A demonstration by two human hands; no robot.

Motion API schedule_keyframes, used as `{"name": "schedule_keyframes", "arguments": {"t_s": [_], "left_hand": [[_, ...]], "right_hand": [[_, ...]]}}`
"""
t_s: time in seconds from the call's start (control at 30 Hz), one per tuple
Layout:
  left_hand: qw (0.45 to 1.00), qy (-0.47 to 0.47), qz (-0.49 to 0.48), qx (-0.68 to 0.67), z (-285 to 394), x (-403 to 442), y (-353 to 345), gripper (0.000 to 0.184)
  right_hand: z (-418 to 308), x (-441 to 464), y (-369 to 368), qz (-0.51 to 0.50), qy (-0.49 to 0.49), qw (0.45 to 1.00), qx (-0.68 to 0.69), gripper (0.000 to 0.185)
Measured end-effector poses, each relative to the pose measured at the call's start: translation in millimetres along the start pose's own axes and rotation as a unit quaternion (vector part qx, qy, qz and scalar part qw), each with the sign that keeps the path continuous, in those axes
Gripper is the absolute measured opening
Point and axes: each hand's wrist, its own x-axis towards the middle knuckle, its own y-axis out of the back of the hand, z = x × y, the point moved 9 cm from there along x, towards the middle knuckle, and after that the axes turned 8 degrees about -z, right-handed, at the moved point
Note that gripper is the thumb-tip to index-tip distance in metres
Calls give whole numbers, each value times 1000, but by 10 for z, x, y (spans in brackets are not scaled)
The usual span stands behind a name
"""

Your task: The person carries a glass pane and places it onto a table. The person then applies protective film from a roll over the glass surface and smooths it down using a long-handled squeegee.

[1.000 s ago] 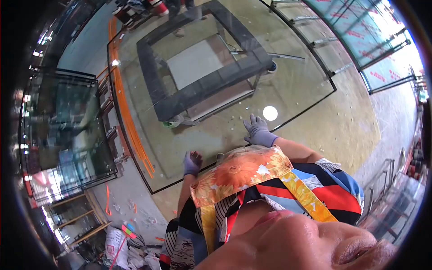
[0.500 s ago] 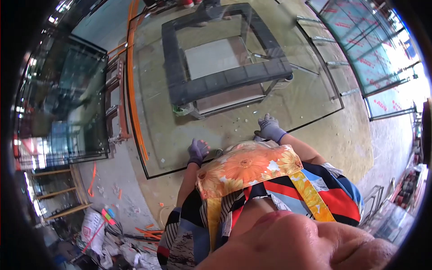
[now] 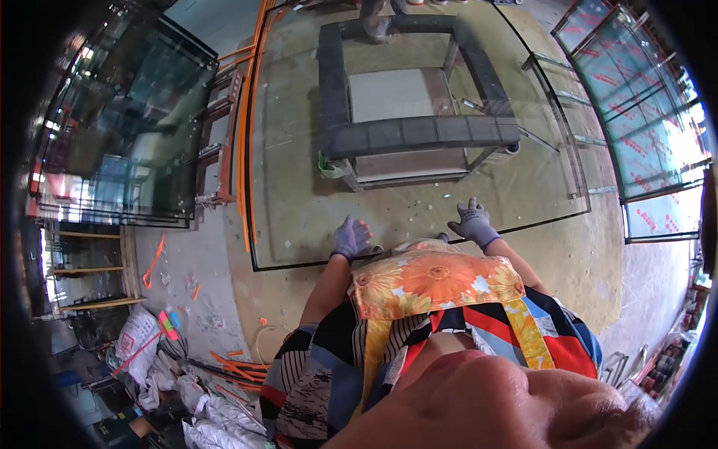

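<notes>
A large glass pane (image 3: 288, 191) with a black border lies in front of me, its near edge by my apron. My left hand (image 3: 351, 238), in a grey-purple glove with bare fingertips, is at this near edge, fingers apart and thumb raised. Farther right, my right hand (image 3: 473, 224) in a matching glove is open over the pane, fingers spread. Neither hand holds a loose thing; whether they press on the glass is unclear. Through the pane I see a dark square-framed stand (image 3: 419, 135) with a pale shelf.
Framed glass panels (image 3: 127, 127) stand at left beside a reddish rack (image 3: 221, 142). Orange strips (image 3: 245, 172) run along the pane's left side. More glass with red print (image 3: 643, 127) stands at right. White sacks (image 3: 138, 337) lie lower left. Part of another person (image 3: 379, 28) shows at the far side.
The view has shifted, so the pane and stand sit farther right. My left hand has opened out from a more curled pose. My right hand's fingers are spread wider.
</notes>
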Motion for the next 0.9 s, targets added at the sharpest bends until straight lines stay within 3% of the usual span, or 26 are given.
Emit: {"name": "schedule_keyframes", "arguments": {"t_s": [0.3, 0.9], "left_hand": [[999, -26, -13, -24, -51, 24, -8, 40], [999, -22, -31, -27, -36, 22, -28, 42]], "right_hand": [[10, -100, 38, -8, 28, 999, -19, 80], [-6, -22, -14, -31, -9, 999, -21, 82]]}}
